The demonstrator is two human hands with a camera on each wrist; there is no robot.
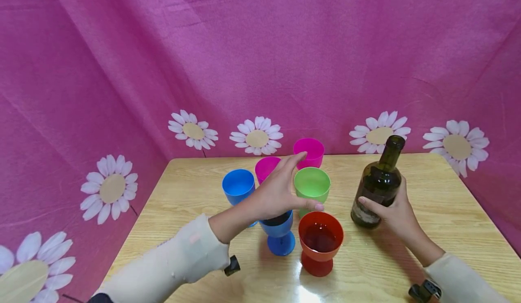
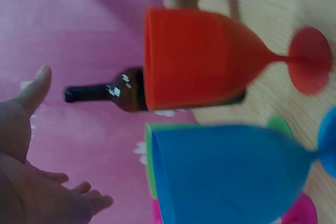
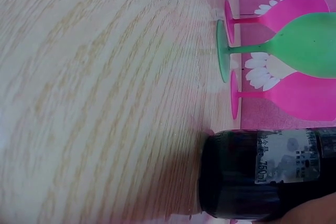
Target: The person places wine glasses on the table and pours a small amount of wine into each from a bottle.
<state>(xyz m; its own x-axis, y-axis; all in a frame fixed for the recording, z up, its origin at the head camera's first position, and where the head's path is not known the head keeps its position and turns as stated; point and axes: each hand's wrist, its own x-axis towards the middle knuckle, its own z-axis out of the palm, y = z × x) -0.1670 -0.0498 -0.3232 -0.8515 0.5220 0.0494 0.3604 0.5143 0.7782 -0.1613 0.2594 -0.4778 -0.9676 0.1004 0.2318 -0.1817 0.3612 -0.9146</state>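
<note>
My left hand (image 1: 277, 194) hovers over the goblets, thumb and fingers spread, holding nothing. In the left wrist view that hand (image 2: 31, 182) is apart from the goblets' rims. Below its thumb stands a red goblet (image 1: 318, 252) with dark red liquid in it. A blue goblet (image 1: 281, 244), partly hidden by the hand, also holds dark liquid. On the right, my right hand (image 1: 395, 212) grips a dark green wine bottle (image 1: 376, 181) round its body. The bottle is uncapped, tilts slightly in the head view and has its base right at the tabletop; its label (image 3: 287, 156) shows in the right wrist view.
Behind the left hand stand a green goblet (image 1: 312, 183), two pink goblets (image 1: 309, 151) and another blue goblet (image 1: 239, 185), close together. All are on a light wooden table (image 1: 191, 176). A pink cloth (image 1: 260, 68) with white daisies hangs behind and beside it.
</note>
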